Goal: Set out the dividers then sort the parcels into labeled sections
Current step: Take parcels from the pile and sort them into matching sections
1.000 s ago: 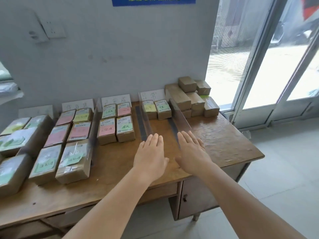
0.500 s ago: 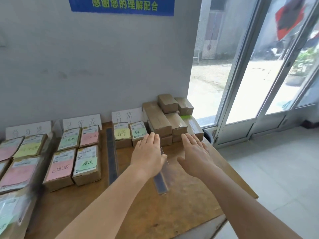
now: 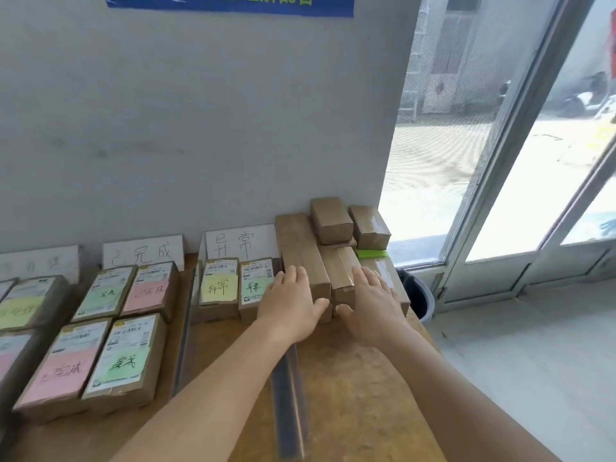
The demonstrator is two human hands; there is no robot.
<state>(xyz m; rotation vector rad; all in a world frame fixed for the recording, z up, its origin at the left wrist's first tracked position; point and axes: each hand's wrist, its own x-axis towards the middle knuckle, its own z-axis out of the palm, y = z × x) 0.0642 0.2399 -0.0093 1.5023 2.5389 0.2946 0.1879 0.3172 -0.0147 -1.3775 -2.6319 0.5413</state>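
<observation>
Stack of plain brown cardboard parcels (image 3: 301,258) sits at the back right of the wooden counter (image 3: 360,388), against the grey wall, two smaller brown boxes (image 3: 331,220) on top and a bright green strip (image 3: 371,254) showing at its right side. Left hand (image 3: 291,303) lies flat on the near end of the long left box of that stack, fingers straight and together, thumb at the box's front face; grip not closed, nothing lifted. Right hand (image 3: 373,303) likewise flat, fingers straight over the right side of the stack, thumb near the front of the middle box (image 3: 343,278); whether it presses or just touches cannot be told. Clear acrylic divider with a dark edge (image 3: 290,401) runs front to back just below the left wrist; a second clear divider (image 3: 183,328) stands further left. Between them, two parcels with a yellow label (image 3: 218,288) and a green label (image 3: 255,286), in front of a white handwritten section card (image 3: 241,243). Left of the second divider, four parcels with green and pink labels (image 3: 123,358) under another white card (image 3: 143,251). More labeled parcels at far left edge, partly cut off. Blue sign (image 3: 230,3) on the wall above; glass door (image 3: 533,161) to the right.
</observation>
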